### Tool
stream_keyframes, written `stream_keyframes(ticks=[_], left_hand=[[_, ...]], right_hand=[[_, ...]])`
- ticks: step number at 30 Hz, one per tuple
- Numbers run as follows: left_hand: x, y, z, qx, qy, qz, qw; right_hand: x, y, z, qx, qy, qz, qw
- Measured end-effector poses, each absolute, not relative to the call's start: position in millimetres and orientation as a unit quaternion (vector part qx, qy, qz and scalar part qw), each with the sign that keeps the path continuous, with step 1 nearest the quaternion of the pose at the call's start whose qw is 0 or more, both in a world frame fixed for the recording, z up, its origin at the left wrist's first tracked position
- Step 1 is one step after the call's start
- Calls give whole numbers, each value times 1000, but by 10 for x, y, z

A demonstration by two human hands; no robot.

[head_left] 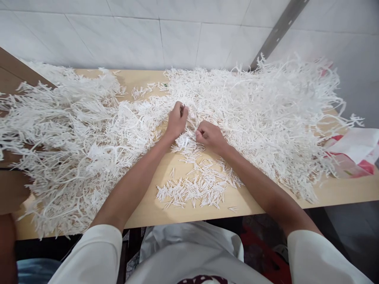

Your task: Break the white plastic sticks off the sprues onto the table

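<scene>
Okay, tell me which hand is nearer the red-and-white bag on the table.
Right. The bag lies at the table's right end; the right hand is well left of it, and the left hand farther left still.

- The strands [266, 102] are white, and in the shaded parts they look a little cream.
- The small loose pieces [201, 189] are white also.
- The table [183, 215] has a pale yellowish wood colour.
- The wall tiles [130, 39] are whitish grey, with faint marbling and thin darker lines.
- The metal strip [276, 33] is grey, with a row of lighter spots.
- The bag [352, 152] is white with pinkish red patches.
- The shirt [189, 252] is off-white and bears a dark maroon print.
</scene>
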State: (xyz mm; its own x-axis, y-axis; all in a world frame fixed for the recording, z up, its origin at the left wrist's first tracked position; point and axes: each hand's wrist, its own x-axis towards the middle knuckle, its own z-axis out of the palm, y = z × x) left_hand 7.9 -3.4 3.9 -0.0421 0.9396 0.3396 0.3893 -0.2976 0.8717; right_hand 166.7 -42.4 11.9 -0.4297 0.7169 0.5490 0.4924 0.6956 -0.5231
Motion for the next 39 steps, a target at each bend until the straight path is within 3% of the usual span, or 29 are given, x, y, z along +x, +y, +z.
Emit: stream_keyframes(ticks=[7,14,25,33,39], left_hand=[[78,-97,76,645,450,513,344],[80,-161,113,696,437,482,303],[136,-181,123,719,460,459,247],[118,-169,91,709,465,469,248],[-11,-7,39,603,520,552,249]], right_hand=[[1685,-383,170,-484,-652,207,545],[1692,-313,173,-440,-758,237,419],[1652,-388,146,-405,-778,69,475],[1679,-377,191,-363,-801,134,457],[1662,-507,168,-312,-826,126,452]])
